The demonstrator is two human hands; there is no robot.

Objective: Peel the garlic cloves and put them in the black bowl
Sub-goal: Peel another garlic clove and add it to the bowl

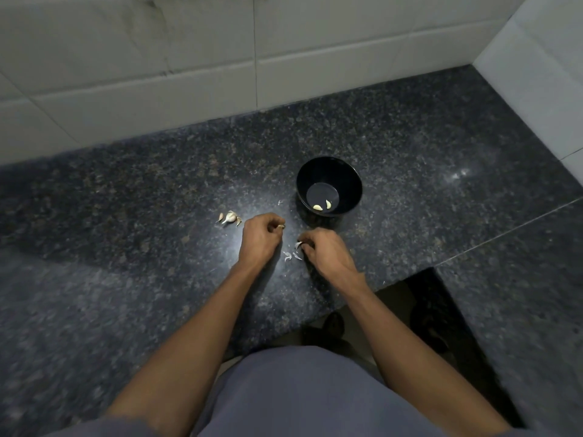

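Left hand (259,236) pinches garlic clove (280,227); right hand (323,252) pinches peel scrap (298,245); black bowl (329,187) holds two peeled cloves (322,205).

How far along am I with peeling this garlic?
Done: two peeled cloves lie in the black bowl. In hand: your left hand pinches another clove, and your right hand holds a bit of skin above the loose skins on the counter. Left: a small cluster of unpeeled cloves to the left.
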